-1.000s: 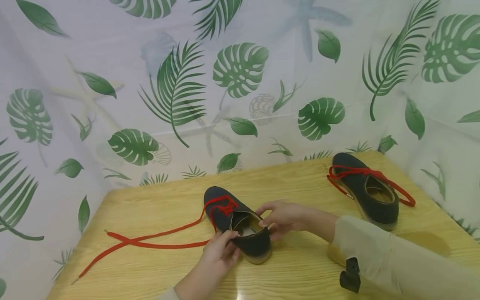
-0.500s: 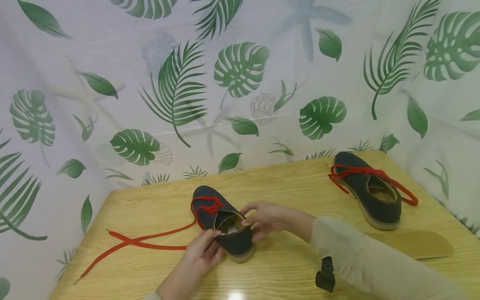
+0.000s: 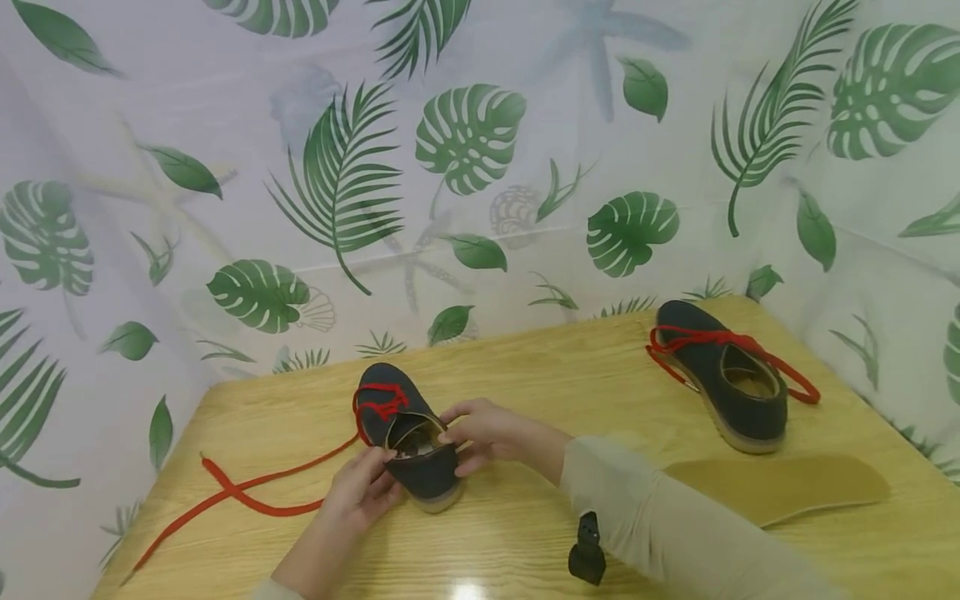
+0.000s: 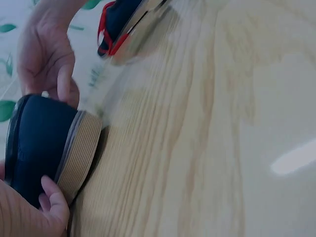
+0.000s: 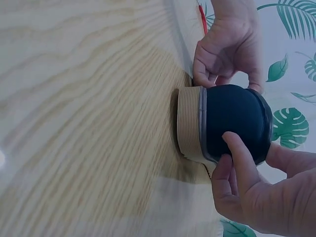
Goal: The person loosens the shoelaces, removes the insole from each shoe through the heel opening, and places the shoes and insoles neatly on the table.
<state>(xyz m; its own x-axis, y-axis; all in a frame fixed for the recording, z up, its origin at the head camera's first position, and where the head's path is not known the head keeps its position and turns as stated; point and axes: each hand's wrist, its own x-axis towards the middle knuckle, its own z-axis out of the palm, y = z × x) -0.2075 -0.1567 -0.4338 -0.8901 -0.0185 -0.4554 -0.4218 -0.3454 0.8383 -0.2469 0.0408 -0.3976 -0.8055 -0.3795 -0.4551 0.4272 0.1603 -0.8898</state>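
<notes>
A dark navy shoe (image 3: 427,475) with a pale sole stands on the wooden table, its toe pointing away. My left hand (image 3: 358,492) pinches the collar on the left side, thumb at the rim. On the opposite side, my right hand (image 3: 483,433) holds the collar, its fingers against the heel's outer wall. The right wrist view shows the ribbed sole (image 5: 190,121) close against the tabletop. A red shoelace (image 3: 273,477) is threaded through the eyelets, and its long loose ends trail left, crossing on the table. The inside of the shoe is partly in shadow.
A second navy shoe (image 3: 753,412), its red lace tied in a bow, stands at the back right. In front of it lies a flat tan insole (image 3: 795,483), partly behind the right sleeve (image 3: 660,500). A leaf-printed cloth (image 3: 480,208) hangs behind the table.
Both hands have moved the shoe left across the table, keeping hold of its collar. The right forearm has shifted left too, and more of the tan insole shows.
</notes>
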